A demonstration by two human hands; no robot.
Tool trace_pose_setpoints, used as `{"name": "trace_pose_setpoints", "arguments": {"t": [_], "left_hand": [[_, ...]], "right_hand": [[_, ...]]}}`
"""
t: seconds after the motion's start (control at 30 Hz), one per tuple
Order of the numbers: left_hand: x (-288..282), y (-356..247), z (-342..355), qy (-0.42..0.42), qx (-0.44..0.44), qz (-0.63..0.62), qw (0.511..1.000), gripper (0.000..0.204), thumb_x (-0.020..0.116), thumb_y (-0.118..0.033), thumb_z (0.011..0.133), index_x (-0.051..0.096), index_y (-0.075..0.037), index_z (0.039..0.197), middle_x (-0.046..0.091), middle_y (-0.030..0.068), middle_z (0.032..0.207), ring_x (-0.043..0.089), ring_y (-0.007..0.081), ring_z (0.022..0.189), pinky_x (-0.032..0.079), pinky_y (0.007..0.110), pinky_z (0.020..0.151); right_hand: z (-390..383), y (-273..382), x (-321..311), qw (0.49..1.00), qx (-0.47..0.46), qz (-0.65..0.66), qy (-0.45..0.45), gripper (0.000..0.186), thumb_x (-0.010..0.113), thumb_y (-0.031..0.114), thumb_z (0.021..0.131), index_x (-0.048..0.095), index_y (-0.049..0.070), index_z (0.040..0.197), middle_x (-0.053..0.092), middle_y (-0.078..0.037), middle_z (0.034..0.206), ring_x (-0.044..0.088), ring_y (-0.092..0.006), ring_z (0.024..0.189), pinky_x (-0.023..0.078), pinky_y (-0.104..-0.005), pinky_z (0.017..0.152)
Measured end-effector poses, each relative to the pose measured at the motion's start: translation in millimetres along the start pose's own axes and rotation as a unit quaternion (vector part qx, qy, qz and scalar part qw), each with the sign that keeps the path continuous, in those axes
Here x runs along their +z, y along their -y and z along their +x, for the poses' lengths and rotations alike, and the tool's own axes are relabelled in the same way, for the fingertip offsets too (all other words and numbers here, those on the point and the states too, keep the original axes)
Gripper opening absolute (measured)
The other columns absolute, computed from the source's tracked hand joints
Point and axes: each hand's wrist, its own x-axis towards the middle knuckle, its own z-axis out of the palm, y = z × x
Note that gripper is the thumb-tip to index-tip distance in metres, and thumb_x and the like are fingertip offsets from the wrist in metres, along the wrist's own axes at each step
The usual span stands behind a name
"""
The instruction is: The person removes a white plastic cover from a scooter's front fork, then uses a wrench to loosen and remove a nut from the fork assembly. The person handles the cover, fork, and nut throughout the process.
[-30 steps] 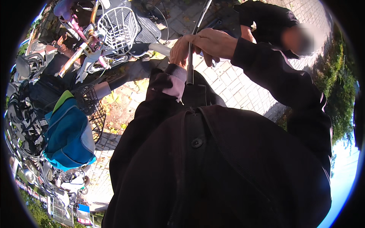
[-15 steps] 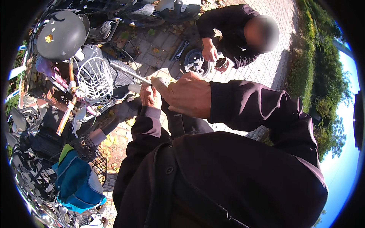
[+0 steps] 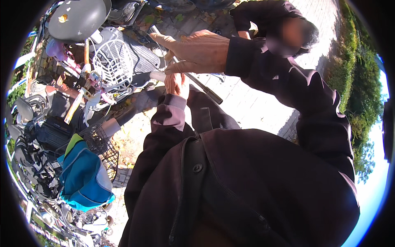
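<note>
My left hand (image 3: pixel 177 84) is closed, its fingers wrapped round a pale, rounded, handle-like piece (image 3: pixel 157 75) whose end pokes out at the left. Most of that piece is hidden by the fist. Just above, my right hand (image 3: pixel 197 51) is stretched out with thumb and fingers apart. A slim metal tube (image 3: pixel 210 93) slants down to the right from beside the left fist. Its middle is hidden by the right hand, and a metal end (image 3: pixel 154 29) shows beyond the right fingertips, seemingly of the same tube.
At left stands a bicycle with a white basket (image 3: pixel 113 61), rusty handlebar and dark saddle (image 3: pixel 78 18). Lower left, a teal cloth (image 3: pixel 86 177) lies by a black wire basket (image 3: pixel 103 148). A crouching person (image 3: pixel 263 14) is at upper right, beside paving and a hedge (image 3: pixel 354 82).
The right hand's fingers have opened out and the hand has moved up. The metal tube has swung, its lower end now showing right of my left fist. The whole view has shifted.
</note>
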Motion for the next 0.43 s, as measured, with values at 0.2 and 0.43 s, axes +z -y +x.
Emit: {"name": "trace_pose_setpoints", "arguments": {"t": [0.2,0.43], "left_hand": [[-6.8,3.6,6.9,-0.081,0.105,-0.068,0.989,0.025,0.064,-0.010,0.090,0.059,-0.001,0.113,0.063,0.0211,0.118,0.060,0.0430,0.110,0.049,0.049,0.094],[0.6,6.2,-3.9,0.008,0.020,-0.045,0.999,0.027,0.064,-0.007,0.084,0.064,-0.006,0.110,0.062,0.0170,0.110,0.058,0.0384,0.107,0.048,0.047,0.089]], "right_hand": [[2.4,-5.7,-5.9,0.944,-0.095,-0.315,0.003,0.065,0.061,0.002,0.090,0.038,0.001,0.150,0.063,-0.014,0.067,0.063,-0.0212,0.051,0.048,-0.0312,0.044],[-38.8,31.2,-30.5,0.957,-0.008,-0.149,0.249,0.066,0.059,0.008,0.088,0.034,-0.009,0.147,0.060,-0.014,0.059,0.064,-0.0283,0.055,0.052,-0.0434,0.058]]}}
